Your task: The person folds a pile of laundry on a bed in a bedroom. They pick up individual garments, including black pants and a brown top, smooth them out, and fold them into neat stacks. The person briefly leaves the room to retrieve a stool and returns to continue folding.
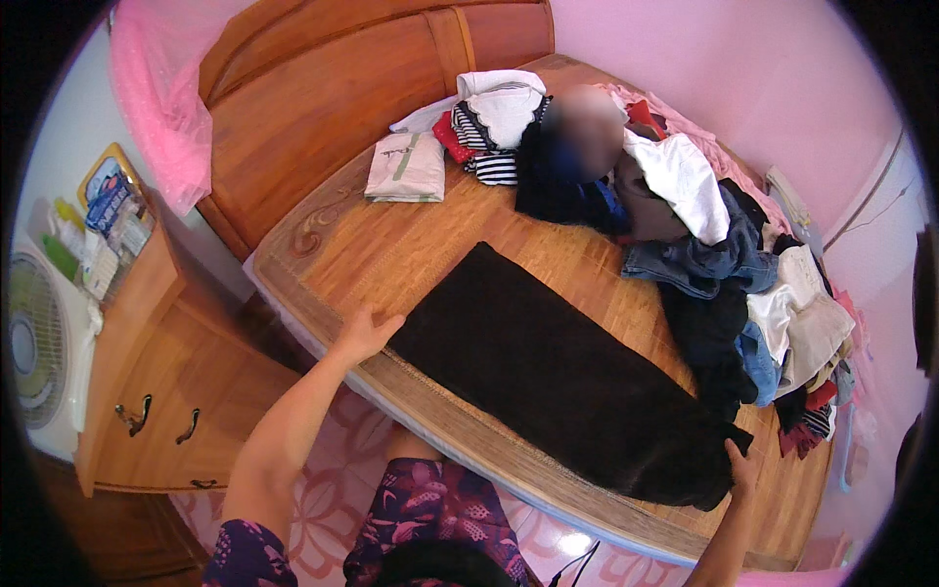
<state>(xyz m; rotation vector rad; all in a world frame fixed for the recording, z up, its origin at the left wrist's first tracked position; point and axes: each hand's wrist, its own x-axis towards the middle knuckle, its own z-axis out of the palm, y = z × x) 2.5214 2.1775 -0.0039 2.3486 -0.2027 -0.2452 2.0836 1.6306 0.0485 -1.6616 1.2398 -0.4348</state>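
A long black garment point(543, 367), folded into a flat strip, lies across the woven mat point(352, 257) on the bed. At its left end, my left hand point(369, 336) rests by the edge, digits apart, one tip touching the cloth. My right hand point(741, 467) grips the garment's far right end, where a small flap sticks up and the cloth looks rumpled. Some fingers of both hands are hidden. Beyond the black garment, a mixed heap of clothes with blue jeans point(697, 264) and a white satiny garment point(682, 183) spreads along the wall side.
Near the wooden headboard point(352, 81) sit a folded pale cloth item point(406, 167) bearing writing and a stack of folded clothes point(506, 117). To the left stand a wooden cabinet point(198, 381) and a fan point(37, 345). Pink netting point(165, 103) hangs beside the headboard.
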